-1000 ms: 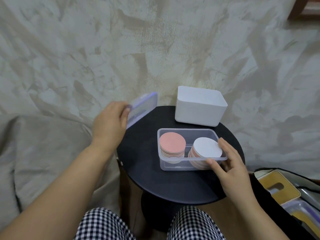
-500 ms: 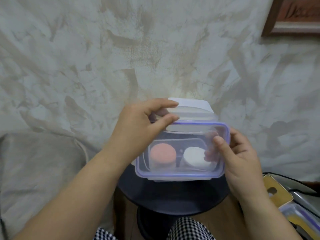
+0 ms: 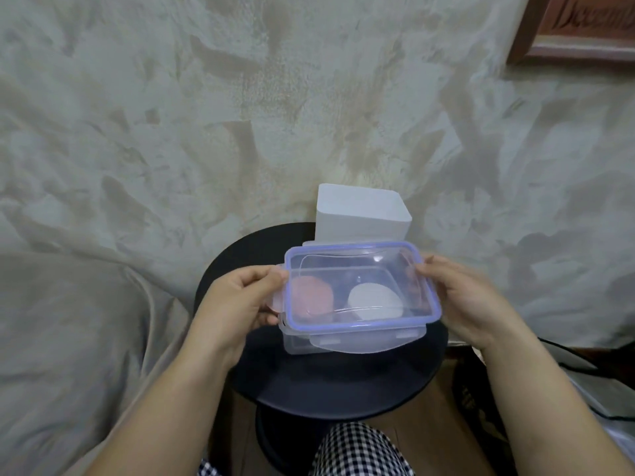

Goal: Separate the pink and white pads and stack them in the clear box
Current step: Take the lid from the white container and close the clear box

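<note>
- Plainly, the left hand (image 3: 237, 304) pinches the left short edge of the lid (image 3: 360, 259), with the thumb on top and the fingers curled beneath beside the side flap.
- The right hand (image 3: 460, 300) grips the opposite short edge, thumb on the rim and fingers curled under, showing faintly through the plastic.
- The lid is clear with a purple band round its border. The two hands hold it over the clear box (image 3: 299, 345), sitting a little askew.
- Its front flap hangs down over the box's near wall. I cannot tell whether the lid is pressed home.
- The clear box stands on the round black surface (image 3: 326, 383), and its near left corner shows beneath the lid.
- Inside the box, seen blurred through the lid, the pink pads (image 3: 311, 298) are stacked in the left half.
- The white pads (image 3: 374, 300) are stacked in the right half, beside the pink ones.
- A white container (image 3: 360, 214) stands just behind the box, at the back of the surface near the mottled wall (image 3: 240, 115).
- Beige cloth (image 3: 68, 338) lies to the left of the surface.
- A framed picture (image 3: 584, 29) hangs at the upper right.
- Checked trousers (image 3: 360, 451) show at the bottom edge.
</note>
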A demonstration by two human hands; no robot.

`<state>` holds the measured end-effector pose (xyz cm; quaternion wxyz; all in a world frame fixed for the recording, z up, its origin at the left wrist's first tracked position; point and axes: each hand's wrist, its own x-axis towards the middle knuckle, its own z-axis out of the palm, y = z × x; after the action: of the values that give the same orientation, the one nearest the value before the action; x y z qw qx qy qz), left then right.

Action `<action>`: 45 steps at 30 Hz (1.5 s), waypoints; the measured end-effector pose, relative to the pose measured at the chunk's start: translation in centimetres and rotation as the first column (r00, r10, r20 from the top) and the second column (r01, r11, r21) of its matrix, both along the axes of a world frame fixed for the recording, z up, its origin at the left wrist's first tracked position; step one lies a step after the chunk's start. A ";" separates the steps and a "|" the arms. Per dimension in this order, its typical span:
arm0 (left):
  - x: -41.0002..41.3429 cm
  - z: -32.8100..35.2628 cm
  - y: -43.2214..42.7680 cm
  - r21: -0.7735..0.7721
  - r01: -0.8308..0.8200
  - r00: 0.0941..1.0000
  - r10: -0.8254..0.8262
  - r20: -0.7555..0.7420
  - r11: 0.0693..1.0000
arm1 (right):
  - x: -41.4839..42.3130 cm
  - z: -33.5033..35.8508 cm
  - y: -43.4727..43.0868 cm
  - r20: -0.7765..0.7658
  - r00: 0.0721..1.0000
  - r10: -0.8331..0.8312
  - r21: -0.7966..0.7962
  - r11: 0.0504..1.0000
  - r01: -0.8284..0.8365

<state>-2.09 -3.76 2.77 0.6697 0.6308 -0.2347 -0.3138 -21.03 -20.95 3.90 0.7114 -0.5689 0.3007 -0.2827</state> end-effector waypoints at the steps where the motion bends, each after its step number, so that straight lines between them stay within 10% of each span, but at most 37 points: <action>1: 0.2 -0.3 -0.1 0.018 -0.023 1.000 0.023 0.012 1.000 | 0.1 -0.4 -0.3 -0.063 0.998 -0.006 -0.056 0.998 0.003; 14: 0.5 -2.0 -0.8 0.059 -0.082 0.996 0.079 0.050 0.995 | 1.7 -3.2 -0.4 -0.099 0.961 -0.260 -0.180 0.954 0.240; 45: 0.2 -2.6 -0.7 0.049 -0.132 0.985 0.125 0.121 0.990 | 2.2 -4.0 -0.6 -0.139 0.944 -0.300 -0.245 0.934 0.261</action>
<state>-1.90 -4.50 0.14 0.6553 0.6809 -0.2235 -0.2389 -18.80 -21.59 -0.12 0.5660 -0.6189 0.4063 -0.3628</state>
